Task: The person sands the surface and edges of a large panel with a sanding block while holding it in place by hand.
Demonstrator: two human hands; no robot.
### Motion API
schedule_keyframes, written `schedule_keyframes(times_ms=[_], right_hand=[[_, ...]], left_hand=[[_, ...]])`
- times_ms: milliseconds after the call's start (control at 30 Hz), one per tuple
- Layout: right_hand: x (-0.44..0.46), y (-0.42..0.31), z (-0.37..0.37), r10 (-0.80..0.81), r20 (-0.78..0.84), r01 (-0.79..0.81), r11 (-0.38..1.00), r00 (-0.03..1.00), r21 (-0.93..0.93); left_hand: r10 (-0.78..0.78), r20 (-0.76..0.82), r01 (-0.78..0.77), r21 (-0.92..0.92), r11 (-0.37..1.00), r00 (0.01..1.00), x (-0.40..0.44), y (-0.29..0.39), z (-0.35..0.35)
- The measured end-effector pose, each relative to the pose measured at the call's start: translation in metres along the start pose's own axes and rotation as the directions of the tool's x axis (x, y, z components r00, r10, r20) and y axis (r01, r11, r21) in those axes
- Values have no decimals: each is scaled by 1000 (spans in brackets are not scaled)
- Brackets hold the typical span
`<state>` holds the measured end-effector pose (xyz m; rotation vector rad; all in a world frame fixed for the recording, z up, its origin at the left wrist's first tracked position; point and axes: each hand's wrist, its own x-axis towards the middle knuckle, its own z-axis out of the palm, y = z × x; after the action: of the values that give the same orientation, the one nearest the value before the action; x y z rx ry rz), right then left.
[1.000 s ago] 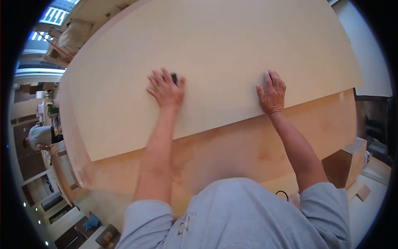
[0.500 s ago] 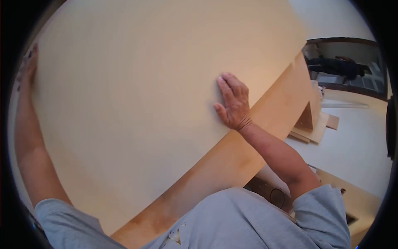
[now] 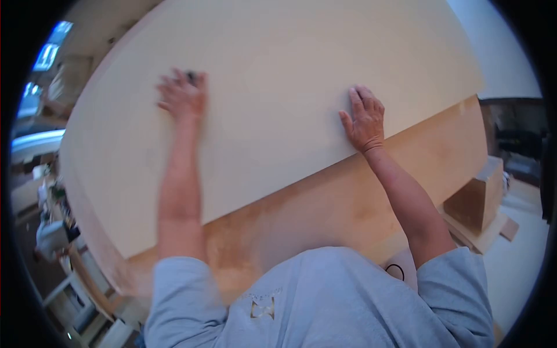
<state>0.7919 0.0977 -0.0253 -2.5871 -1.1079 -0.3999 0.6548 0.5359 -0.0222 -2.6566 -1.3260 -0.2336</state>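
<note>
The small dark object [image 3: 191,77] lies between the left hand's [image 3: 183,101] thumb and spread fingers, grip and long axis unclear, well in from the pale panel's [image 3: 272,122] near edge; the right hand [image 3: 365,122], farther away, rests open.

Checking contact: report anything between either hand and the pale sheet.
Nothing visible separates the right hand from the pale sheet. At the left hand, a dark object shows; whether it reaches underneath is hidden.

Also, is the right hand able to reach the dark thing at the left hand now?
Probably yes, with a stretch: only bare sheet lies between the right hand and the dark thing. But the left hand partly covers it, so it may have to make room first.
</note>
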Motion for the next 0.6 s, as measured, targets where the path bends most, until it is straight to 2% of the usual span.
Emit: schedule_keyframes(times_ms=[100,200,300,433,600], right_hand=[[-3,6,7,0,-24,0,1000,1000,0],[-5,11,13,-10,-74,12,1000,997,24],[-6,12,12,-1,-84,3,1000,996,31],[-3,7,7,10,-76,-7,999,997,43],[-12,12,4,-12,-52,15,999,999,48]], left_hand=[[133,-22,-134,-41,990,991,-152,27,-17],[161,73,-148,-158,976,984,-280,52,-38],[205,136,-178,-183,967,969,-337,56,-52],[234,145,-205,-189,960,961,-317,52,-51],[138,17,-135,-125,983,990,-183,57,-29]])
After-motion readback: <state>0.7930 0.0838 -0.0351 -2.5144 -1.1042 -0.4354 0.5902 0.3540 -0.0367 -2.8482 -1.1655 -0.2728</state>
